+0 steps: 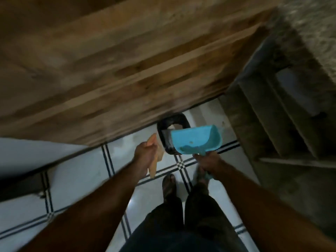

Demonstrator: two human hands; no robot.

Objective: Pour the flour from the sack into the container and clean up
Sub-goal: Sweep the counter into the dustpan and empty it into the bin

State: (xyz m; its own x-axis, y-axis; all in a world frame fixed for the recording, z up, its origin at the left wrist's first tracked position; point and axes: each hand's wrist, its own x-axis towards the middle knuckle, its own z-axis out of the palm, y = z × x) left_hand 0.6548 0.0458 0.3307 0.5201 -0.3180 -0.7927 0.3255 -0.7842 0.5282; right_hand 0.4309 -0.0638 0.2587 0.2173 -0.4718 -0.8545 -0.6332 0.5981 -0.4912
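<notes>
The view looks straight down at a tiled floor [78, 171], white with dark double lines, in dim light and with motion blur throughout.

The right hand [209, 165], lower centre-right of the frame, has its fingers closed around the handle of a light blue dustpan [195, 140]. The pan is held above the floor, its open mouth toward the left of the frame, over a black bin [164, 128] that stands on the floor at centre frame. Small specks and a darker smear lie inside the pan near the handle end. Something pale shows in the bin's opening; what it is cannot be told.

The left hand [145, 153], just left of the bin, has its fingers clenched on a pale orange cloth [154, 165], which hangs down below the fist.

A large wooden surface [127, 60] fills the upper half of the frame; the bin sits at its lower edge. At the right of the frame stands a dark slatted structure [283, 115]. Two feet [169, 184] and dark trousers occupy the bottom centre.

Neither sack nor container is in view.
</notes>
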